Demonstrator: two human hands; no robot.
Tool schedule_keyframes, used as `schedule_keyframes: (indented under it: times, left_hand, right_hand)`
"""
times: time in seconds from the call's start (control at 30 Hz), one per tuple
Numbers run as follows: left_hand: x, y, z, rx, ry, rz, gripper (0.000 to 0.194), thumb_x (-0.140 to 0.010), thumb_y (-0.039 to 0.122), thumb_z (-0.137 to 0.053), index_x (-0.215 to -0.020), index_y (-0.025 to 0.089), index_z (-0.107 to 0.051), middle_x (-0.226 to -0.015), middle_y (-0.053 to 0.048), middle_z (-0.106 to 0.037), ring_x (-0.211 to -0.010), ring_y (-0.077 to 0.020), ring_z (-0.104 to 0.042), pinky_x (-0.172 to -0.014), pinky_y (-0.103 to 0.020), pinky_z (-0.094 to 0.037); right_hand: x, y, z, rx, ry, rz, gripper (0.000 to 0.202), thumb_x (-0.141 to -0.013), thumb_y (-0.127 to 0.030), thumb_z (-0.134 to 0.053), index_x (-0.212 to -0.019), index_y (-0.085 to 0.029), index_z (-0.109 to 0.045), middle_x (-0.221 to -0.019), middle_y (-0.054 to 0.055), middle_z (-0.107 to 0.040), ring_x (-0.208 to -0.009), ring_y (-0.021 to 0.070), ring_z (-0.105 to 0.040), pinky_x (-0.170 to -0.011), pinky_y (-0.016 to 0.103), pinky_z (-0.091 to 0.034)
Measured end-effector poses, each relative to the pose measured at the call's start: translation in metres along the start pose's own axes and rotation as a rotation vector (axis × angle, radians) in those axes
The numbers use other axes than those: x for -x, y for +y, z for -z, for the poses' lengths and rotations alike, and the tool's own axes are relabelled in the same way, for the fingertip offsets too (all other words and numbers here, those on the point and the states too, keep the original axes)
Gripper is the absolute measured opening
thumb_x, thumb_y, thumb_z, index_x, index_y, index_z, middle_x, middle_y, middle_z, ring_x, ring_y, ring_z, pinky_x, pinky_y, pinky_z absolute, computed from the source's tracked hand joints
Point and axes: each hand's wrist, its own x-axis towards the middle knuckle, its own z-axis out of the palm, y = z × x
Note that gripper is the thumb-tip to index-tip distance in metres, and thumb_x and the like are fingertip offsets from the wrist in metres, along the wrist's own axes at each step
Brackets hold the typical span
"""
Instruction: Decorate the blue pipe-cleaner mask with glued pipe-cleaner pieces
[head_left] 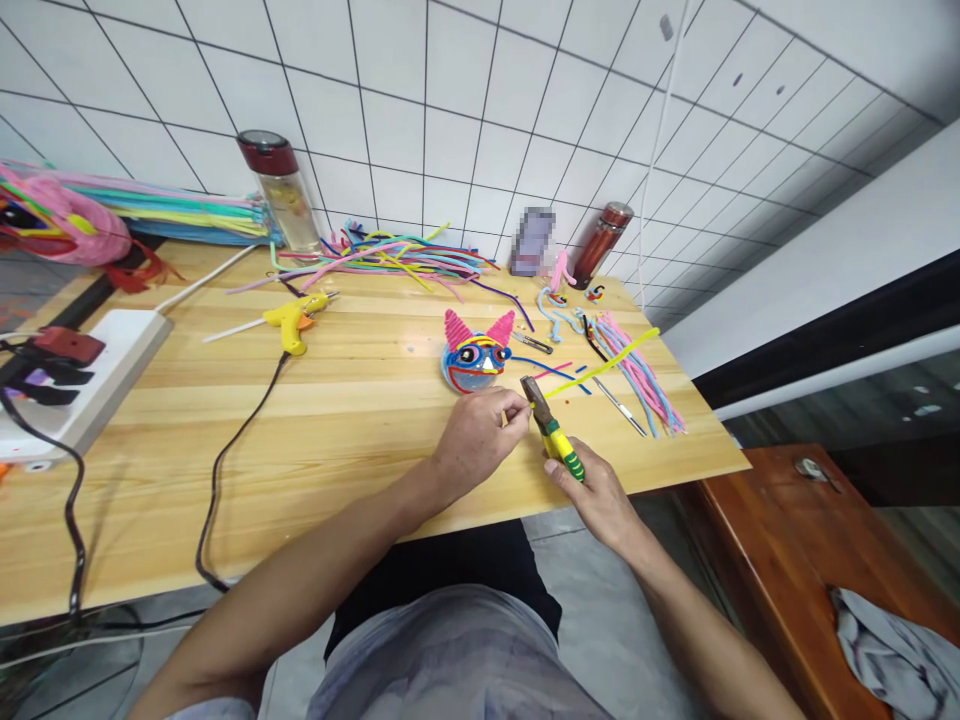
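My right hand [596,490] is closed around the green and yellow handles of a pair of pliers [553,432]. The pliers' metal jaws meet a yellow pipe cleaner [611,360], whose long end slants up to the right. At its near end, my left hand [484,430] pinches the pipe cleaner just left of the jaws. Behind my left hand sits a small animal face [474,368] with pink ears, blue-ringed eyes and a red and yellow mouth. Whether the jaws cut or only grip, I cannot tell.
A yellow glue gun [292,322] lies left with its cord. Loose pipe cleaners [397,258] lie along the wall, and a pink and blue bundle [637,375] at right. A glass bottle [285,200], red flask [602,245], power strip [112,375] and utility knife [531,343] are around.
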Motion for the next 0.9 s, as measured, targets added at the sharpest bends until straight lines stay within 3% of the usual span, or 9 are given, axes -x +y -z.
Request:
schedule_keyframes:
  times: [0.23,0.53,0.73,0.9]
  left_hand:
    - [0.001,0.000,-0.003,0.024,-0.002,0.004,0.015,-0.087,0.010,-0.066,-0.078,0.019,-0.073,-0.061,0.004,-0.062,-0.055,-0.0100,-0.049,-0.059,-0.025,-0.042]
    - [0.002,0.000,-0.006,0.079,-0.014,0.031,0.015,-0.086,0.008,-0.065,-0.077,0.019,-0.070,-0.060,0.005,-0.059,-0.054,-0.0095,-0.047,-0.058,-0.024,-0.040]
    - [0.000,0.001,-0.006,0.133,-0.034,0.033,0.015,-0.087,0.010,-0.063,-0.076,0.018,-0.069,-0.064,0.004,-0.063,-0.054,-0.0086,-0.047,-0.056,-0.023,-0.038]
    - [-0.001,0.001,-0.005,0.147,-0.066,0.009,0.018,-0.088,0.008,-0.061,-0.074,0.018,-0.066,-0.066,0.003,-0.063,-0.056,-0.0090,-0.048,-0.056,-0.024,-0.038]
  right_hand:
    - [0.003,0.009,-0.001,0.131,0.058,-0.004,0.024,-0.098,-0.047,-0.053,-0.104,-0.027,-0.065,-0.089,0.004,-0.077,-0.080,0.0258,-0.073,-0.074,0.035,-0.055]
    - [-0.010,0.020,0.001,0.228,0.059,0.010,0.027,-0.093,-0.040,-0.050,-0.108,-0.026,-0.068,-0.088,0.006,-0.078,-0.077,0.0281,-0.075,-0.072,0.036,-0.055]
    - [-0.006,0.012,0.010,0.179,0.026,0.002,0.031,-0.098,-0.048,-0.050,-0.104,-0.025,-0.069,-0.074,0.004,-0.072,-0.066,0.0247,-0.070,-0.065,0.033,-0.053]
    - [-0.003,0.012,0.010,0.197,0.103,0.023,0.030,-0.097,-0.050,-0.052,-0.102,-0.026,-0.070,-0.082,0.005,-0.076,-0.072,0.0263,-0.074,-0.068,0.034,-0.055]
